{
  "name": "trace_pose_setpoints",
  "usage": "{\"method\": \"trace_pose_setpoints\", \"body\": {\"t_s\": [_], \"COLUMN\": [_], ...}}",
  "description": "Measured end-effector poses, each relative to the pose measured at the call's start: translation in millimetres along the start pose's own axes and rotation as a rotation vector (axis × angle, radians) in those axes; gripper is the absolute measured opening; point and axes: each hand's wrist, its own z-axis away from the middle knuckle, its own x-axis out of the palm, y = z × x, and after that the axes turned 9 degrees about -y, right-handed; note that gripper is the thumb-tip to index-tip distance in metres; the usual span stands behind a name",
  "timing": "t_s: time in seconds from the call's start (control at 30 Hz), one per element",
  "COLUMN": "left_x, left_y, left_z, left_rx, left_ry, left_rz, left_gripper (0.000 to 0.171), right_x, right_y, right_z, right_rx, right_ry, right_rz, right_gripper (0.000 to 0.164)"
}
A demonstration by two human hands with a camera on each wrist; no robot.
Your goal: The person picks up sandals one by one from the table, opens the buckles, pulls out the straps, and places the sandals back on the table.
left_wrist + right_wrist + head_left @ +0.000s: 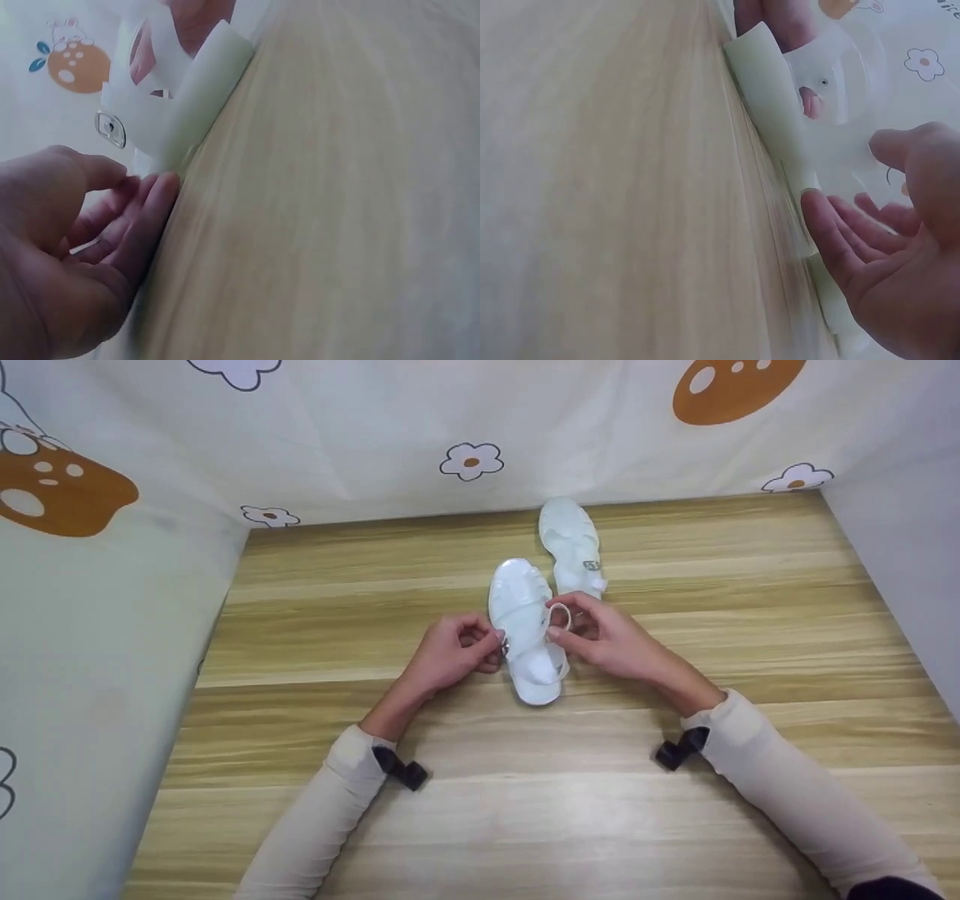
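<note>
A white sandal (517, 607) lies on the wooden surface between the two hands, toe pointing away. My left hand (463, 649) is at its left side, by the small metal buckle (111, 128); thumb and fingertips come together at the sandal's edge. On the other side, my right hand (611, 637) has thumb and fingers spread apart around a raised, looped ankle strap (568, 619). In the right wrist view, the right fingertips (810, 196) are right at the sole's edge, with the thumb separate. Fingertips of the left hand show past the heel there.
A second white sandal (568, 521) lies behind and to the right, near the back wall, its heel end partly hidden by my right hand. Patterned cloth (375, 442) covers the back and left walls. A pale wall (892, 510) borders the wooden surface (517, 810) at right.
</note>
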Motion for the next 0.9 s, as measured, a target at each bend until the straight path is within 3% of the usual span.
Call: {"method": "trace_pose_setpoints", "body": {"t_s": [0.17,0.33,0.47,0.6,0.77,0.9], "left_x": [7.8,17.1,23.0,25.3,24.5,23.7], "left_y": [10.5,17.7,22.0,24.8,27.6,28.3], "left_z": [5.8,9.7,13.2,17.0,19.1,18.2], "left_rx": [-0.057,-0.068,-0.058,-0.044,0.013,0.07], "left_ry": [-0.021,-0.004,0.037,0.049,0.055,0.097], "left_rz": [-0.025,-0.033,-0.073,-0.116,-0.142,-0.193], "left_gripper": [0.012,0.029,0.039,0.038,0.028,0.021], "right_x": [0,2,6,10,16,20], "right_y": [-1,-4,-5,-6,-9,-11], "right_z": [3,5,6,7,5,2], "right_rx": [0.03,0.034,0.007,-0.021,-0.036,-0.026], "right_ry": [-0.031,-0.089,-0.1,-0.079,-0.04,-0.001], "right_rz": [-0.026,-0.078,-0.019,0.048,0.024,-0.008], "right_gripper": [0.039,0.044,0.048,0.049,0.054,0.058]}}
